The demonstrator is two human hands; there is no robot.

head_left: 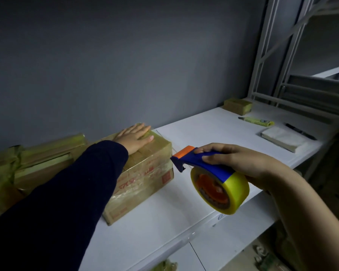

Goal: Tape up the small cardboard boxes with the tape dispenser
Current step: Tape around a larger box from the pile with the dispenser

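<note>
A small cardboard box [145, 178] with red print and clear tape on its sides stands on the white shelf [184, 212]. My left hand [135, 138] lies flat on the box's top, fingers straight. My right hand [237, 163] grips the blue and orange tape dispenser [202, 163], which carries a yellow tape roll [229, 192]. The dispenser hangs in the air just right of the box, its orange front end close to the box's upper right corner. A thin strip of clear tape seems to run from the box's far corner toward the dispenser.
More taped boxes [37, 161] are stacked at the left. Farther right on the shelf lie another small box [238, 106], a yellow utility knife [258, 121], a white notepad [282, 138] and a black pen [299, 131]. A white metal rack [282, 55] rises at the right.
</note>
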